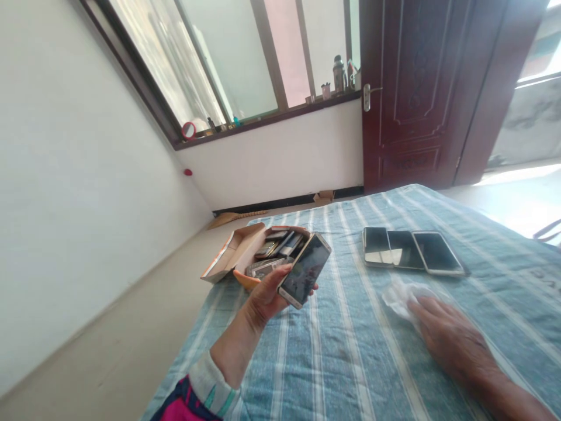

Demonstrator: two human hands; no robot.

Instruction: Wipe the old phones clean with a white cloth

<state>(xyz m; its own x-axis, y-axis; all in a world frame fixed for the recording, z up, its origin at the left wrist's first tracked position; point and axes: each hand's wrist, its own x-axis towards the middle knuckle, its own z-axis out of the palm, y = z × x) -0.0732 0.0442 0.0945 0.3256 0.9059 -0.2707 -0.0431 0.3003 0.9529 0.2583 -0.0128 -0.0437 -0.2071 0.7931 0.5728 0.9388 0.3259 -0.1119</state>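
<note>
My left hand point(265, 295) is closed around a smartphone point(307, 270) with a dark screen and a pale gold frame, tilted with its screen up. Behind it, an open cardboard box point(234, 252) with an orange edge holds several phones point(277, 244) and other flat items. My right hand point(451, 336) is low over the bed, its fingers closed on a crumpled white tissue point(402, 297). Just beyond the tissue, three phones lie in a row: a left one point(377, 245), a middle one point(407, 250) and a larger white-framed one point(437, 252).
A blue sheet with white stripes point(346, 362) covers the bed. Past its far edge stand a white wall and a window sill point(272, 120) bearing a thermos point(339, 76) and a small red mirror point(188, 130). A dark red door point(416, 88) is at right.
</note>
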